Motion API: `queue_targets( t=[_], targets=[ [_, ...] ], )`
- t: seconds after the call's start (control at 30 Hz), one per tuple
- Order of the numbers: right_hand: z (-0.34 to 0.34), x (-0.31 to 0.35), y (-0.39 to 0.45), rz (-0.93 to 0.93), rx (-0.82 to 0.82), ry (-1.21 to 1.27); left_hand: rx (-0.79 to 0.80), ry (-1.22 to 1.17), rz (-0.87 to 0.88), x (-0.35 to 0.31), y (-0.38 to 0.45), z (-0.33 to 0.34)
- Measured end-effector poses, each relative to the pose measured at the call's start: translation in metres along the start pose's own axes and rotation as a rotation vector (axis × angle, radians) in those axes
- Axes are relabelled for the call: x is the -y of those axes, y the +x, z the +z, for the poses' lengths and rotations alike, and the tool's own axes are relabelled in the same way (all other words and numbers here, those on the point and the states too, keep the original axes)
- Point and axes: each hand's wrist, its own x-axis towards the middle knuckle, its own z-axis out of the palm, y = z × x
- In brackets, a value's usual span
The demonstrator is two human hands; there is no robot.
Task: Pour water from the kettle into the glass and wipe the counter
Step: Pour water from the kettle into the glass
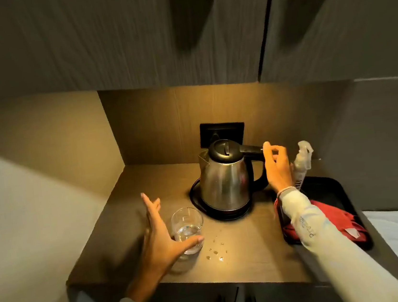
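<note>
A steel kettle (224, 182) with a black lid and handle stands upright on its black base at the back of the wooden counter (250, 252). My right hand (276, 166) hovers just right of the handle, fingers apart and loosely curled, holding nothing. A clear glass (186, 227) with some water in it stands at the front left. My left hand (160, 241) is spread open beside the glass, thumb lying across its lower front. Several water drops (216, 249) lie on the counter right of the glass.
A black tray (333, 189) at the right holds a red cloth (336, 219), partly under my right sleeve. A clear spray bottle (303, 160) stands behind the tray. A black wall socket (223, 131) sits behind the kettle. Cabinets hang overhead; a white bed lies far right.
</note>
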Motion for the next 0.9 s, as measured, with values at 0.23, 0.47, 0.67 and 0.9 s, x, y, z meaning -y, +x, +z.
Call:
queue_targets(
  t=[0.23,0.47,0.67,0.9],
  targets=[
    [0.035,-0.012,0.029,0.313,-0.202,0.399,0.061,-0.233,-0.159,0.045,-0.003,0.033],
    [0.048,0.027,0.027,-0.1,-0.145,0.201,0.052,-0.227,-0.119,0.054,-0.003,0.036],
    [0.048,0.059,0.02,-0.511,0.17,0.063,0.065,-0.222,-0.115,0.058,-0.002,0.033],
    [0.05,0.079,0.002,-0.794,0.273,-0.2,0.054,-0.235,-0.071,0.056,-0.001,0.032]
  ],
)
